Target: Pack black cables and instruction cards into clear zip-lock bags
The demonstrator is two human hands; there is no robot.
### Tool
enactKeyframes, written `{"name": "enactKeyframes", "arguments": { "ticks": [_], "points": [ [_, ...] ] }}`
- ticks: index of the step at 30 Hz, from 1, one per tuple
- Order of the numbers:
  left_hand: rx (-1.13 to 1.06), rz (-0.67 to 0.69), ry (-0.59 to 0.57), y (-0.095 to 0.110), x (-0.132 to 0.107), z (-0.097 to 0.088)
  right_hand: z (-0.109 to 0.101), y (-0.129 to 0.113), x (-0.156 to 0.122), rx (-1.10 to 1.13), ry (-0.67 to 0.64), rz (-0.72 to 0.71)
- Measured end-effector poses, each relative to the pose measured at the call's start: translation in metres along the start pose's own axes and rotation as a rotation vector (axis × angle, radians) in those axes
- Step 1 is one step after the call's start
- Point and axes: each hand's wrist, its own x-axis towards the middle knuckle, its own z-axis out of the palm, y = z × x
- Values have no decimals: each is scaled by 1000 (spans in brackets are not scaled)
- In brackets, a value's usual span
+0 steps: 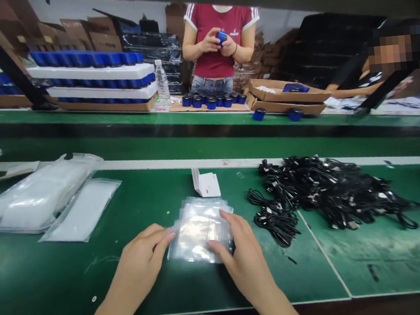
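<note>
Several glossy, clear plastic bags (193,235) in uneven layers

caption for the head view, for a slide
Left hand and right hand at a stack of clear bags, black cables piled to their right.

The place was a factory workshop, judging by the long green workbench (151,292) with its heap of black cables (330,191) and clear plastic bags (196,232). Opposite, a co-worker (212,61) held a blue part (222,37) near stacked white trays (92,72), with cardboard boxes (106,42) piled behind.
</note>
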Motion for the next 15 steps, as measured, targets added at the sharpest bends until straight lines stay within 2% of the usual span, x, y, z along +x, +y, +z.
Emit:
{"name": "enactKeyframes", "arguments": {
  "ticks": [5,6,7,10,11,12,15],
  "points": [
    [-161,-36,-43,-8,-5,-5,-4,-12,13,238,-113,119],
    [-156,-44,-9,-9,-6,-5,-4,-13,15,304,-147,167],
    [-133,-53,70,-9,-7,-4,-4,-14,16,375,-180,223],
    [-26,-58,410,-4,-14,2,-1,-19,17,575,-252,380],
    [-20,-29,441,0,-17,5,0,-21,17,631,-270,420],
    [-43,13,416,4,-20,8,2,-24,17,683,-290,456],
    [-199,154,230,14,-27,18,6,-32,16,828,-365,549]
  ]
}}
